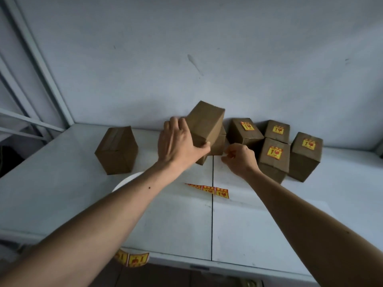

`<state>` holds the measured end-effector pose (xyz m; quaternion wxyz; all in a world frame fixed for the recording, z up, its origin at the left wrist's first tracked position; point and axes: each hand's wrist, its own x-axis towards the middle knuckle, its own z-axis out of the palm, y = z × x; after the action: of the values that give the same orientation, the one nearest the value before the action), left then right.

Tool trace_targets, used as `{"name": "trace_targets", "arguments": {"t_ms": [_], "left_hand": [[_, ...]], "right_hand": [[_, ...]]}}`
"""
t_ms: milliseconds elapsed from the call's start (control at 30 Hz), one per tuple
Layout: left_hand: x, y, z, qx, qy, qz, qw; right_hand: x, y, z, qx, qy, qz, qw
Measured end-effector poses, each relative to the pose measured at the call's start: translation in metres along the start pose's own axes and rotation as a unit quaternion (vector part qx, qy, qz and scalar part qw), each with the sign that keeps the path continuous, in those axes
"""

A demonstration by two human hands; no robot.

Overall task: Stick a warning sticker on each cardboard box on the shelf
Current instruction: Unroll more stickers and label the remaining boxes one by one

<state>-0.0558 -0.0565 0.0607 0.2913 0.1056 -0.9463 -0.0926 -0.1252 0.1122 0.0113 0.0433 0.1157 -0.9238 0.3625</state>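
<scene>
We record the left hand (179, 142) gripping a plain brown cardboard box (204, 124), tilted and raised above another unlabelled box (218, 141) near the back of the white shelf (248, 214), thumb under its near edge and fingers wrapped over the far side; the right hand (238, 160) is curled just beside it, fingertips pinched together, though whether they hold a sticker we cannot tell. Four brown boxes (273, 154) to the right already carry yellow-and-red warning stickers, while one bare box (117, 151) stands apart at left and a strip of spare stickers (209, 190) lies on the shelf. We judge the step to be labelling the lifted box; next calls for a steady face and a sticker pressed flat.
</scene>
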Motion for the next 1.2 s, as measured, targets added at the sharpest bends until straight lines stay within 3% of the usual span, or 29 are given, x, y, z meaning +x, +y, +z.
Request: {"name": "trace_targets", "arguments": {"t_ms": [133, 367, 533, 833, 933, 1000, 1100, 1200], "left_hand": [[-0.018, 0.021, 0.019, 0.018, -0.073, 0.028, 0.997], [-0.03, 0.04, 0.032, -0.007, -0.035, 0.064, 0.997], [-0.025, 0.045, 0.056, -0.016, -0.092, 0.038, 0.995], [-0.024, 0.039, 0.085, -0.066, -0.158, 0.01, 0.985], [-0.025, 0.026, 0.083, -0.097, -0.194, -0.021, 0.976], [-0.026, 0.016, 0.082, -0.07, -0.259, -0.05, 0.962], [-0.032, 0.004, 0.084, 0.015, -0.369, -0.031, 0.929], [-0.042, -0.001, 0.089, -0.019, -0.43, -0.018, 0.902]], "right_hand": [[-0.002, 0.015, -0.009, 0.029, -0.008, 0.018, 0.999], [0.004, 0.027, -0.014, 0.164, 0.037, 0.052, 0.984], [0.01, 0.037, -0.01, 0.157, 0.032, 0.103, 0.982], [0.014, 0.043, -0.003, 0.147, 0.017, 0.103, 0.984], [0.003, 0.052, 0.001, 0.135, -0.024, 0.132, 0.982], [-0.005, 0.057, 0.004, 0.089, -0.082, 0.134, 0.984], [-0.016, 0.061, 0.01, -0.025, -0.176, 0.087, 0.98], [-0.026, 0.061, 0.016, -0.082, -0.228, 0.061, 0.968]]}}
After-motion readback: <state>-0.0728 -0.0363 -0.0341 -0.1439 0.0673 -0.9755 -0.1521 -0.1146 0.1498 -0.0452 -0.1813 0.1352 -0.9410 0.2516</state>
